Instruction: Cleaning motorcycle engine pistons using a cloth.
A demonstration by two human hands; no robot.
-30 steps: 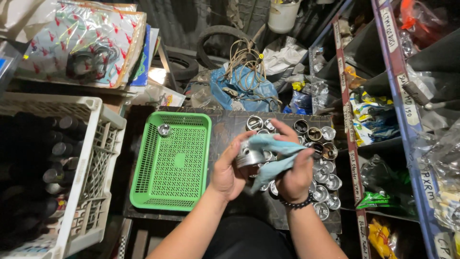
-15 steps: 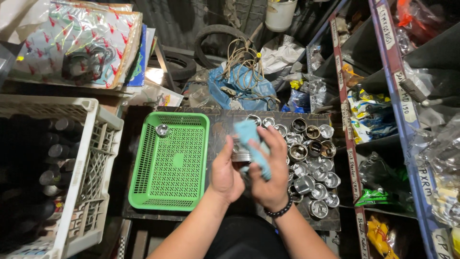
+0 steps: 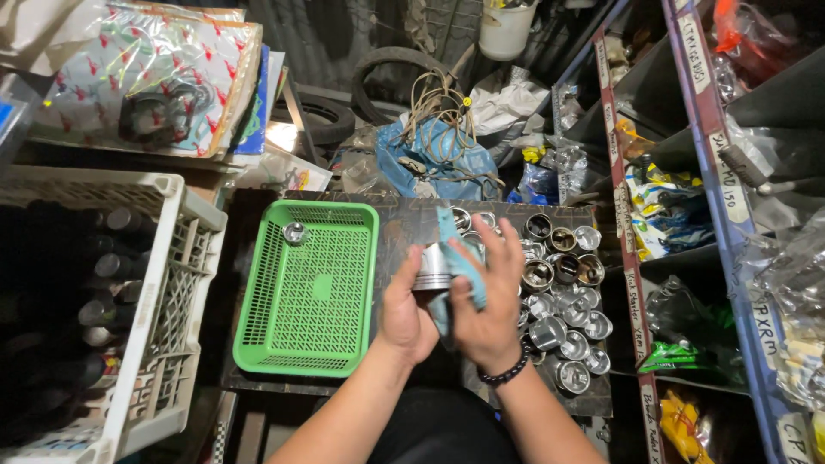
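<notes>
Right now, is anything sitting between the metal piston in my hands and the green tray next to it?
Nothing visible. The left hand holds the metal piston just right of the green tray, with bare dark tabletop between. The right hand presses a blue cloth on it.

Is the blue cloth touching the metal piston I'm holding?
Touching. The head view shows the right hand pressing the blue cloth against the side of the metal piston, which the left hand grips from below.
</notes>
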